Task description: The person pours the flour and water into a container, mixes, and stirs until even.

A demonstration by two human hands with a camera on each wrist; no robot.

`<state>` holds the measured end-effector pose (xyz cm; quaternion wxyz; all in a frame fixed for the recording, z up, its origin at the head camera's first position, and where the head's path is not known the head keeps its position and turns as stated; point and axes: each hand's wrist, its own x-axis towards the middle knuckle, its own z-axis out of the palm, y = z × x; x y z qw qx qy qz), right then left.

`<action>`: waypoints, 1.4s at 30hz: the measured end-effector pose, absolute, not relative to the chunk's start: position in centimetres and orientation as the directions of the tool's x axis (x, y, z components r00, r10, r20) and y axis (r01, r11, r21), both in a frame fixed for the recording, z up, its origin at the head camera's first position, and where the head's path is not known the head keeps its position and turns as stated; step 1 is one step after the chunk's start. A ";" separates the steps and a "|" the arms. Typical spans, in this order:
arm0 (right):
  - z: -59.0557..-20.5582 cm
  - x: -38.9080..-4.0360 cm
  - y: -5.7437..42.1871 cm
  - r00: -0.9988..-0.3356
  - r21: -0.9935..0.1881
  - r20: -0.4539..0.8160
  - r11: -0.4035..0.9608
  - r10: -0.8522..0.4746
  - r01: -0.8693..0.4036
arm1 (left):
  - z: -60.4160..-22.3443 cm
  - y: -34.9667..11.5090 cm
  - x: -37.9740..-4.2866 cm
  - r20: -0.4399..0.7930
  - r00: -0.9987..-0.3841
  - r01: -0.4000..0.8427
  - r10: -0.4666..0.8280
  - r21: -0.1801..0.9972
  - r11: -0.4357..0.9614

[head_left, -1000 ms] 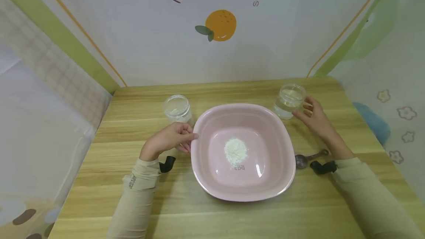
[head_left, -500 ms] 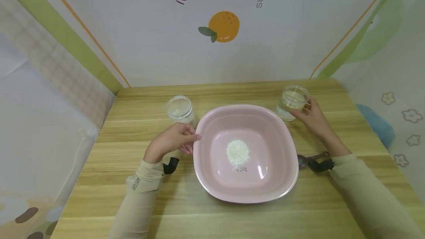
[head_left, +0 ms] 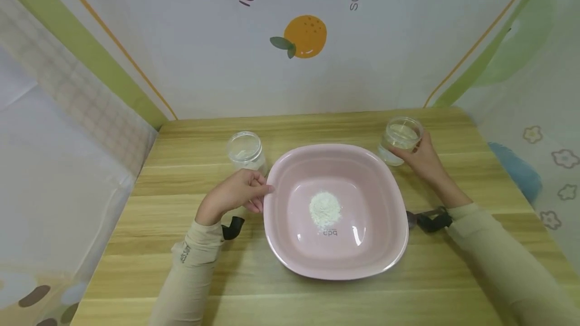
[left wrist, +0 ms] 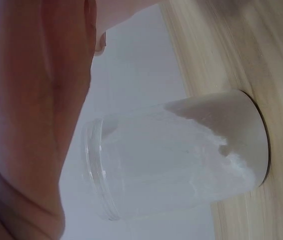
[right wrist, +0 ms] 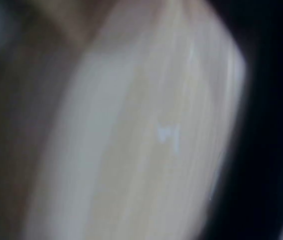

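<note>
Now the right hand has curled further round the clear, cylindrical, plastic-looking jar near the far-right corner of the wooden table (properly in hand, it seems); the left hand pinches the pink, squarish plastic basin mid-table.

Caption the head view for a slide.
Left hand pinches a pink basin containing white powder; right hand grips a jar of clear liquid.
</note>
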<state>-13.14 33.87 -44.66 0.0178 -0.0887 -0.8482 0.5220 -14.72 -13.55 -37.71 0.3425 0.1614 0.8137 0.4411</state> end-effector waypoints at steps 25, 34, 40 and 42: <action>-44.9 -13.1 33.8 -0.978 -0.844 -0.025 0.520 0.206 0.131 | -37.5 -13.8 -14.2 -0.399 -0.713 -0.022 0.577 0.834 0.551; -44.7 -12.6 33.9 -0.976 -0.850 -0.009 0.513 0.216 0.122 | -37.5 -13.7 -14.2 -0.412 -0.710 -0.041 0.571 0.834 0.551; -44.1 -12.2 34.1 -0.975 -0.845 -0.015 0.518 0.220 0.130 | -37.5 -13.6 -14.4 -0.402 -0.713 -0.027 0.574 0.834 0.551; -43.9 -12.2 34.2 -0.976 -0.846 -0.007 0.519 0.219 0.123 | -37.5 -13.6 -14.5 -0.401 -0.714 -0.026 0.573 0.834 0.551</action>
